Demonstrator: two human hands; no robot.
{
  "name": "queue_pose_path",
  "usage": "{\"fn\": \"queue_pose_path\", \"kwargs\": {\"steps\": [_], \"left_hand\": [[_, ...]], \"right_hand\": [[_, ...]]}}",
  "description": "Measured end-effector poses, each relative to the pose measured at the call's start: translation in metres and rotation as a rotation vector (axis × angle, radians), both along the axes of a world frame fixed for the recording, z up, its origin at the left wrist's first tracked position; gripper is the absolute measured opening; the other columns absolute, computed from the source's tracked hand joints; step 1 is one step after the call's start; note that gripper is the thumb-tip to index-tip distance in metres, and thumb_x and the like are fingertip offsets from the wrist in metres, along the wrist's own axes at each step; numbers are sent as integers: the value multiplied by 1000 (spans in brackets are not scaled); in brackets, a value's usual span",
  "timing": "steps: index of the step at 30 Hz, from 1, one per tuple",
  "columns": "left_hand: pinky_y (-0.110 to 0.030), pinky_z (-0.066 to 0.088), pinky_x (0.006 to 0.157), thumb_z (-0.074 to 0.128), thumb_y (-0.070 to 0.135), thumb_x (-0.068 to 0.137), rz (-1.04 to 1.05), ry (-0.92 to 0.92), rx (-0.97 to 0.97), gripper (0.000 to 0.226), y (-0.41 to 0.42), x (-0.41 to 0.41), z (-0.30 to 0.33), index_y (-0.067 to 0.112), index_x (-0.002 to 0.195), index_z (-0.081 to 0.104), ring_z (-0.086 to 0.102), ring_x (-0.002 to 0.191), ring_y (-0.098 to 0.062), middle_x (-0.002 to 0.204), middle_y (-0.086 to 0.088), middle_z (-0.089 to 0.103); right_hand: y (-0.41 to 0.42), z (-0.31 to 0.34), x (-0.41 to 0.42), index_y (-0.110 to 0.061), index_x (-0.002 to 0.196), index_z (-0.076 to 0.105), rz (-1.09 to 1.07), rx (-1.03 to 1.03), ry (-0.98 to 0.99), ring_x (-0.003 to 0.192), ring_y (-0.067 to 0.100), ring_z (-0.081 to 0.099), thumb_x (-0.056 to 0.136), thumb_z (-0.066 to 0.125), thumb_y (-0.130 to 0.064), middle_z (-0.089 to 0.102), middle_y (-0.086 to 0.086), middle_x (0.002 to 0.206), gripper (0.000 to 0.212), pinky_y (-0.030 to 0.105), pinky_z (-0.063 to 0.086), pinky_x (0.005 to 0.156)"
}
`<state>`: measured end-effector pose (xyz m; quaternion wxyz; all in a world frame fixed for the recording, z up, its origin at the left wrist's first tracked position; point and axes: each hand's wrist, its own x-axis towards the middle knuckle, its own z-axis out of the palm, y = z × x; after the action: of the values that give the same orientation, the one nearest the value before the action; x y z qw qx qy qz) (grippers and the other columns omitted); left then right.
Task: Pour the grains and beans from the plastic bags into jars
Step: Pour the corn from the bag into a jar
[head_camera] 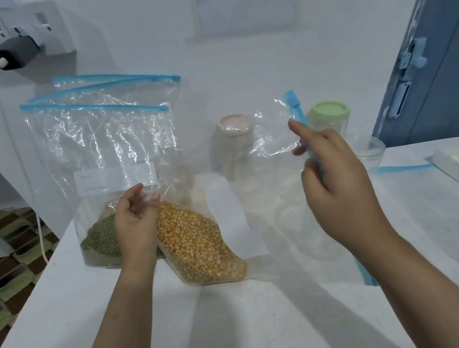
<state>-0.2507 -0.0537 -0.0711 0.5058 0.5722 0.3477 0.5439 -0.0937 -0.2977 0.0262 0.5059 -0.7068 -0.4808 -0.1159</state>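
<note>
the empty clear bag (270,136) hangs right of centre over the desk (67,340), its blue zip strip pinched in the right grip (335,173), index finger raised. the left grip (135,221) is released, fingers loosely curled against the bag of yellow grains (201,246) lying near centre. left of it stands the bag of green beans (102,242). far right, a green-lidded jar (330,116).

Bright, soft, cool-tinted; edges warped.
</note>
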Motion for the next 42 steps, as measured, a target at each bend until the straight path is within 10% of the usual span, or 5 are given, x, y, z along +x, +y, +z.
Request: {"fn": "queue_pose_path", "kwargs": {"steps": [18,42], "left_hand": [[-12,48,81,70,8,91,12,-217,113,30,19,22,80,20,117,62,56,86,-1,94,10,60],[-14,47,88,67,2,91,12,-195,283,32,48,87,163,8,122,63,58,82,3,93,8,62]], "right_hand": [[21,75,3,-9,142,51,-84,188,-269,94,-15,47,96,47,7,49,-2,106,49,1,35,86],[44,84,90,-8,145,49,-129,345,-151,87,-12,49,102,49,-4,49,1,106,43,4,38,81]]}}
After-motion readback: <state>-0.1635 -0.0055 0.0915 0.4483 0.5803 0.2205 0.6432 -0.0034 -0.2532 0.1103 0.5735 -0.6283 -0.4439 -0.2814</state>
